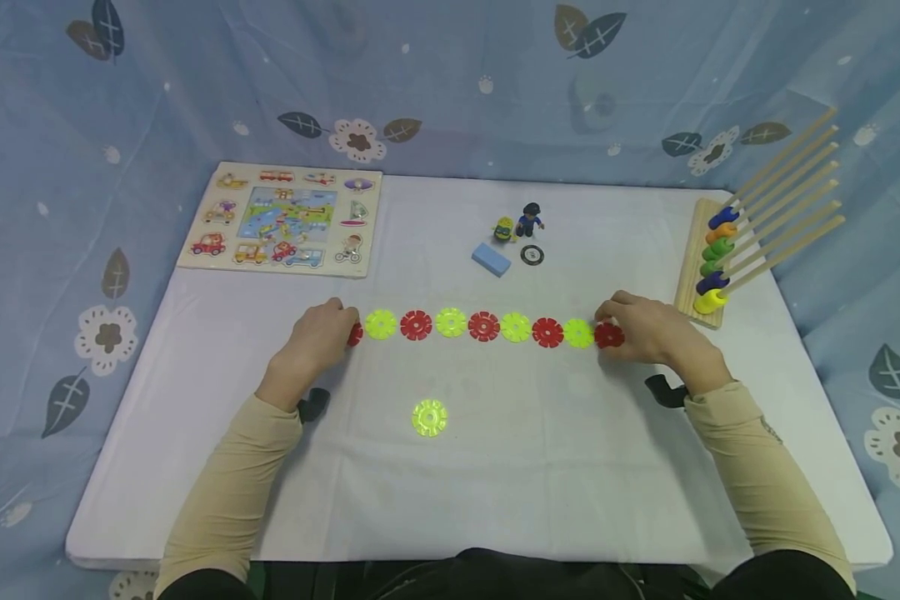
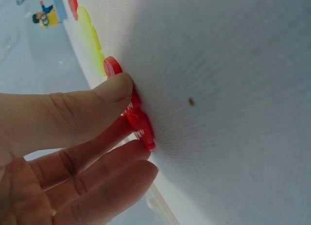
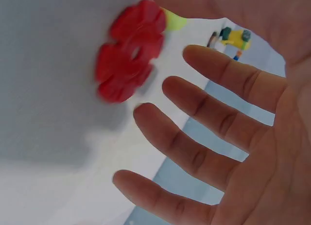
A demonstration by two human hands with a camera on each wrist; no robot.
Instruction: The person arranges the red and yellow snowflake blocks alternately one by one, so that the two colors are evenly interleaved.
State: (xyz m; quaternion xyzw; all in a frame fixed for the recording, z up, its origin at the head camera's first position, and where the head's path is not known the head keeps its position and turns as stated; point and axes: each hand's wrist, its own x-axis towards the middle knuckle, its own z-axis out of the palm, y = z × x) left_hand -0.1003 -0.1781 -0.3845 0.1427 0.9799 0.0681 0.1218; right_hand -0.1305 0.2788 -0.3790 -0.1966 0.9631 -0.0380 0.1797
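Observation:
A row of red and yellow-green notched plastic discs [image 1: 483, 327] lies across the table, colours alternating. At its left end, my left hand [image 1: 317, 342] pinches a red disc [image 2: 142, 125] between thumb and fingers, as the left wrist view shows. The right-end red disc [image 3: 129, 55] lies by my right hand [image 1: 648, 329]. In the right wrist view, that hand's fingers are spread and apart from the disc; whether the thumb touches it I cannot tell. Nearer the front, a single yellow-green disc [image 1: 430, 417] lies apart from the row.
A wooden picture puzzle board [image 1: 373, 225] lies at the back left. Two toy figures [image 1: 529, 220], a blue block [image 1: 491, 259] and a small black ring [image 1: 532, 255] are at the back middle. A bead stand [image 1: 686, 275] with tall rods stands at right.

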